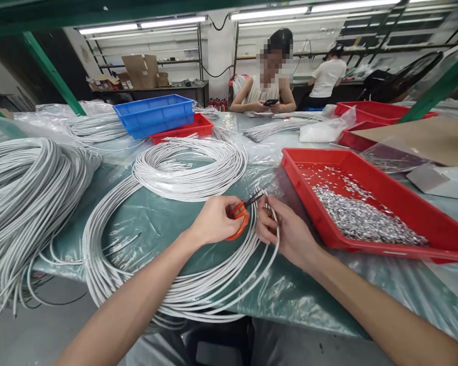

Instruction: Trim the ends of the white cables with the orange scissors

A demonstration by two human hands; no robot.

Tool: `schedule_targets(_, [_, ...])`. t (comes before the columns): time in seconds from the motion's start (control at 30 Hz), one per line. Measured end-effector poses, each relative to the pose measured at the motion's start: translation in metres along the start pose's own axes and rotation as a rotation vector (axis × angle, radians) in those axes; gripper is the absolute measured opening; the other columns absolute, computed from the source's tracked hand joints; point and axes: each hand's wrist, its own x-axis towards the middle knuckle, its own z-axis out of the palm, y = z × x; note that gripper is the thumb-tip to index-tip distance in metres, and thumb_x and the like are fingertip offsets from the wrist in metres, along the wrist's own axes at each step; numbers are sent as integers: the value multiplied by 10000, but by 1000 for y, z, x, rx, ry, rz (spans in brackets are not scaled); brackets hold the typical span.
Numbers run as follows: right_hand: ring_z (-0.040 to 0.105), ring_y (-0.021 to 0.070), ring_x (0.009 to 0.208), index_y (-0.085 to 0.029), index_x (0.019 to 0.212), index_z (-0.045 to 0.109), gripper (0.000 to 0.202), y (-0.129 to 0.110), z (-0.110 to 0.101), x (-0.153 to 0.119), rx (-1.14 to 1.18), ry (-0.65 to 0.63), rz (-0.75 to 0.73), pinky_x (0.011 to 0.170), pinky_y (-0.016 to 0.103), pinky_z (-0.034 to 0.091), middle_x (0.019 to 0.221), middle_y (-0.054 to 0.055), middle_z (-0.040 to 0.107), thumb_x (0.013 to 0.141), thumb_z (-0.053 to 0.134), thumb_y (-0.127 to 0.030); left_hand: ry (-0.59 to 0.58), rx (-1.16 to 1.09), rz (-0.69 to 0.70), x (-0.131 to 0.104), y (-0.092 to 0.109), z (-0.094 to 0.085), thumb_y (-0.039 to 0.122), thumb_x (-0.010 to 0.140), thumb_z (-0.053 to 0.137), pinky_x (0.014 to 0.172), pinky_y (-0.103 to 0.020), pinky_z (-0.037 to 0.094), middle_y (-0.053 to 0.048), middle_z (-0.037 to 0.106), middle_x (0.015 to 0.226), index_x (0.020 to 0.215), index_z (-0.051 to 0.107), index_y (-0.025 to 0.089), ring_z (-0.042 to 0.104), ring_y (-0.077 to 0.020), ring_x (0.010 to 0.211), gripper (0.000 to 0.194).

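Orange-handled scissors (238, 219) are gripped in my left hand (218, 218), their dark blades pointing right toward the cable ends. My right hand (284, 229) pinches the end of a white cable (278, 236) just beside the blade tips. That cable belongs to a large loose coil (95, 239) lying on the green, plastic-covered table (145, 229) beneath both hands. A second, tighter white coil (191, 185) rests behind my left hand. To the right of my right hand stands a red tray (309, 213) holding many small silvery metal pieces (362, 216).
A thick cable bundle (26, 203) fills the left side. Behind the coils are a blue bin (156, 114) and a red bin (200, 127). Across the table a person (265, 94) holds a phone; another person (325, 76) is farther back. Cardboard (423, 137) lies at the right.
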Motion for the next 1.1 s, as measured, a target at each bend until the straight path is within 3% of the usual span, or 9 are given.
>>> schedule_targets(0.1, [251, 64, 365, -208, 835, 562, 212, -4, -4, 3, 58, -42, 77, 387, 226, 294, 561, -87, 293, 890, 583, -412, -7, 74, -5, -1, 3, -4, 237, 715, 566, 525, -228, 246, 44, 336, 590, 609, 427, 174, 284, -79, 577, 186])
schedule_targets(0.23, [103, 71, 435, -200, 822, 567, 149, -8, -8, 3, 90, -24, 121, 379, 220, 167, 592, -82, 210, 861, 609, -338, -8, 102, -31, -1, 3, -8, 242, 720, 555, 516, -231, 235, 41, 334, 590, 616, 438, 175, 281, -80, 571, 170])
schedule_targets(0.5, [81, 92, 480, -209, 667, 433, 348, -10, -7, -1, 42, -32, 100, 398, 235, 137, 610, -70, 144, 908, 541, -434, -68, 96, -71, -1, 5, -11, 223, 694, 545, 497, -233, 216, 33, 321, 573, 568, 389, 178, 289, -81, 558, 205])
schedule_targets(0.77, [137, 59, 465, -189, 740, 566, 335, -3, -5, 1, -38, 10, -18, 379, 187, 155, 571, -89, 233, 797, 724, -480, -155, 59, -48, -3, 7, -11, 191, 698, 511, 507, -226, 251, 29, 430, 589, 625, 541, 153, 333, -77, 553, 88])
schedule_targets(1.1, [190, 42, 448, -178, 764, 620, 295, -2, -4, 0, -156, 1, -157, 388, 201, 144, 575, -59, 418, 806, 726, -450, -131, 8, -69, -4, 7, -11, 227, 719, 545, 512, -217, 267, 35, 428, 594, 653, 565, 149, 345, -74, 556, 104])
